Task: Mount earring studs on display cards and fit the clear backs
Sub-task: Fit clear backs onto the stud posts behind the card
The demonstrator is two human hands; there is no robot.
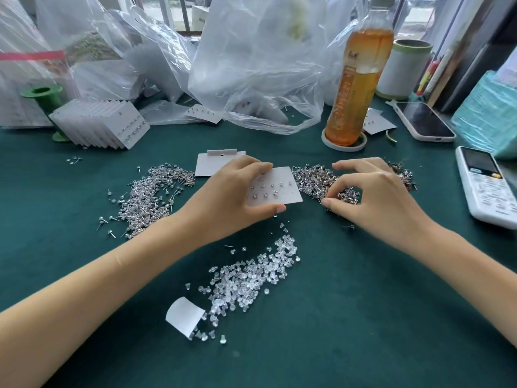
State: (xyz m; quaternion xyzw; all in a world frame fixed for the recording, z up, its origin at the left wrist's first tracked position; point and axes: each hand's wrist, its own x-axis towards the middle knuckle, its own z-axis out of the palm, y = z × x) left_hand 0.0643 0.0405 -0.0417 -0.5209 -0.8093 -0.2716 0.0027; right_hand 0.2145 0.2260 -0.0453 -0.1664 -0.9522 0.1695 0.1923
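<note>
Head view: the left hand (235, 197) grips a partly filled display card (275, 186) by its edges over the green worktop (363, 303), while the right hand (372, 191) pinches at the stud pile (316, 180) just beside the card, thumb and forefinger closing. Whether a stud is already held cannot be told. The stud-mounting step appears under way; next, a post must be aligned with an empty hole, the clear backs (251, 278) lying nearer the person.

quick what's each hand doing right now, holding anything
Left hand: grips the white card, thumb under its near edge.
Right hand: fingers curled, fingertips pinching at the stud pile; whether it holds a stud cannot be told.
</note>
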